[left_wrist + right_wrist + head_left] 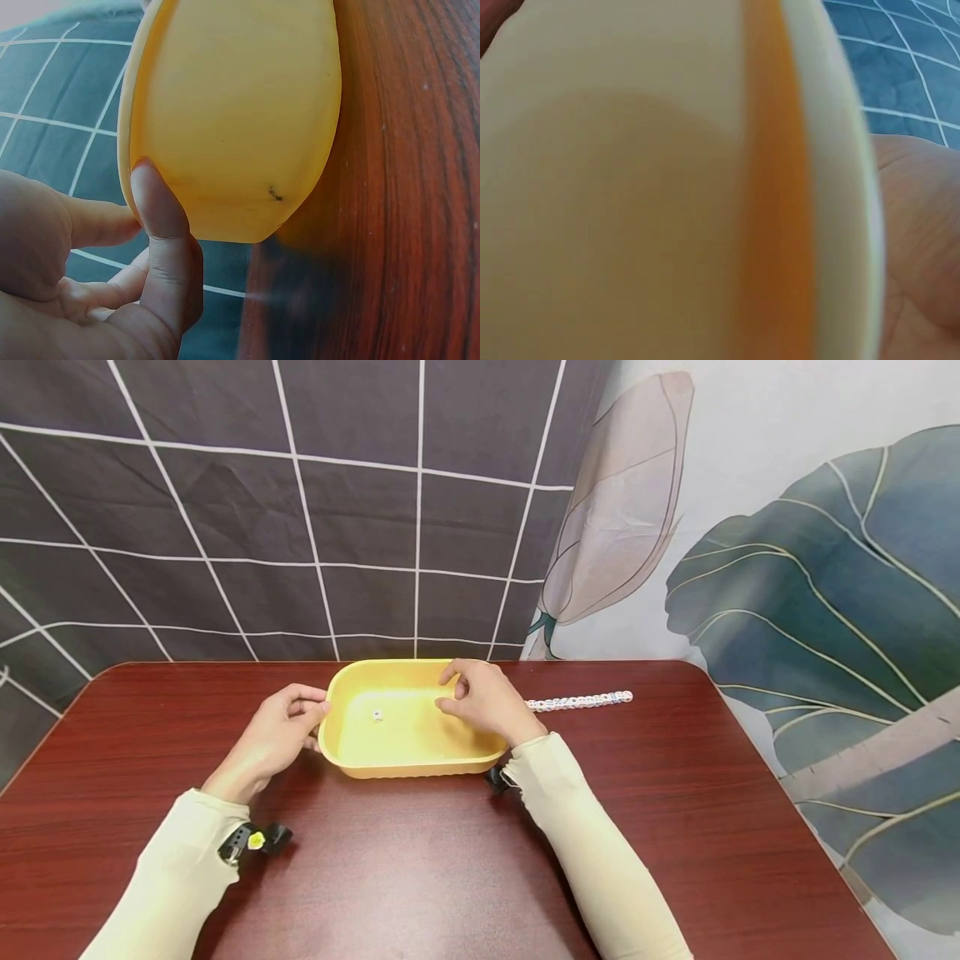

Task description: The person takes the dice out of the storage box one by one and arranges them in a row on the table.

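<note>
A shallow yellow plastic tray (405,768) stands at the back of the table. My left hand (279,727) pinches its left end between thumb and fingers; in the left wrist view the thumb (159,202) lies against the outer wall, just under the rim. Inside the tray, left of centre, is a small white cube (377,715) with a dark mark on top. My right hand (483,697) hovers over the tray's right end, fingers bent and thumb apart from them, with nothing visible between. In the right wrist view the tray wall (630,225) hides most of that hand.
To the right of the tray, a straight row of small white pieces with coloured marks (581,702) lies on the dark red wooden table (420,860), its left end hidden behind the right hand. A dark gridded cloth (360,518) hangs behind the table's back edge.
</note>
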Action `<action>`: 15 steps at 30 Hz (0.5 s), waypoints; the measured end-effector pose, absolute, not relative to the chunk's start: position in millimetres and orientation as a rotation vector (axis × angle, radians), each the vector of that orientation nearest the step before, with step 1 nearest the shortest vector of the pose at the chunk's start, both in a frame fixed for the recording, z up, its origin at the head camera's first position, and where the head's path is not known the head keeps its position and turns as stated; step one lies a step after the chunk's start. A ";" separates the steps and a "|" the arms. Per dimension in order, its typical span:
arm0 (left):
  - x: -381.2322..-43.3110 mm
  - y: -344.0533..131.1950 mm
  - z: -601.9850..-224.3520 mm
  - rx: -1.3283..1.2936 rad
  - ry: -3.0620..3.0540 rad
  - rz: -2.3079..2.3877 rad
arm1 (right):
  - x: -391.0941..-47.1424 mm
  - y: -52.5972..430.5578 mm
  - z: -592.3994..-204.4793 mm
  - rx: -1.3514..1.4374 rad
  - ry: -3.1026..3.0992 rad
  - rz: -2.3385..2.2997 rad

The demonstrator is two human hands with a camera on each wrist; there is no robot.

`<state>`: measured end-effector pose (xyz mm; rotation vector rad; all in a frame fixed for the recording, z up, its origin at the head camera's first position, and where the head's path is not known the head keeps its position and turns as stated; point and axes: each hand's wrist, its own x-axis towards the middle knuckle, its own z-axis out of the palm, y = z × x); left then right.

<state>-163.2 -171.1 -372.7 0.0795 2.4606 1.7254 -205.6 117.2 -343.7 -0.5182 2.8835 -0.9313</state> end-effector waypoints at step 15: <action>-162.8 -170.6 -372.3 0.076 2.463 1.720 | -199.8 91.6 -346.4 -0.558 2.843 -0.922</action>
